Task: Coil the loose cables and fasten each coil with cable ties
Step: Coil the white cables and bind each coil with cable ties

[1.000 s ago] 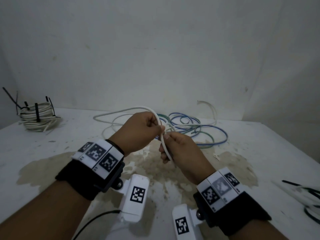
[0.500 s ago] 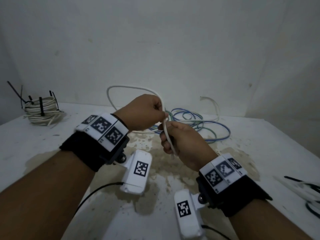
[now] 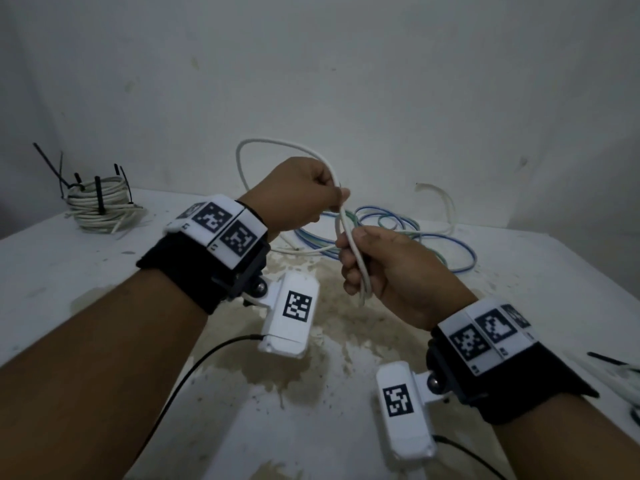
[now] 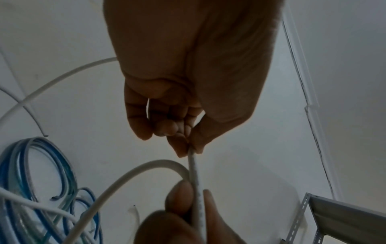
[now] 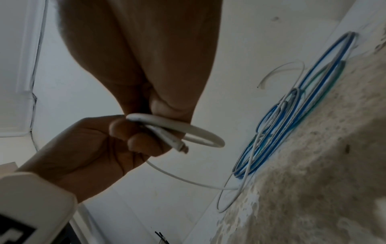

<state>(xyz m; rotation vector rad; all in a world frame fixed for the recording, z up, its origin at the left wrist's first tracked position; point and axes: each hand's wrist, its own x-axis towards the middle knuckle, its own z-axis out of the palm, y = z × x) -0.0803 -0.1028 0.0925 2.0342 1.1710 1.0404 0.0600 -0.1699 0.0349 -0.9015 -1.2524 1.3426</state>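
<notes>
A white cable (image 3: pixel 263 144) rises in a loop above the table (image 3: pixel 519 271). My left hand (image 3: pixel 337 199) pinches it between thumb and forefinger, as the left wrist view shows (image 4: pixel 189 148). Just below, my right hand (image 3: pixel 349 268) grips two strands of the same cable in its curled fingers. The right wrist view shows the cable's cut end (image 5: pixel 182 148) sticking out beside the loop (image 5: pixel 200 133). The rest of the white cable trails back onto a loose pile of blue and green cables (image 3: pixel 398 226).
A finished white coil (image 3: pixel 100 207) bound with black cable ties stands at the far left of the table. More cables and black ties (image 3: pixel 620 367) lie at the right edge. A wall rises right behind the table. A metal shelf frame (image 4: pixel 334 214) stands nearby.
Both hands have risen off the table. The white cable, flat on the table a second ago, now stands as a tall loop behind my left hand.
</notes>
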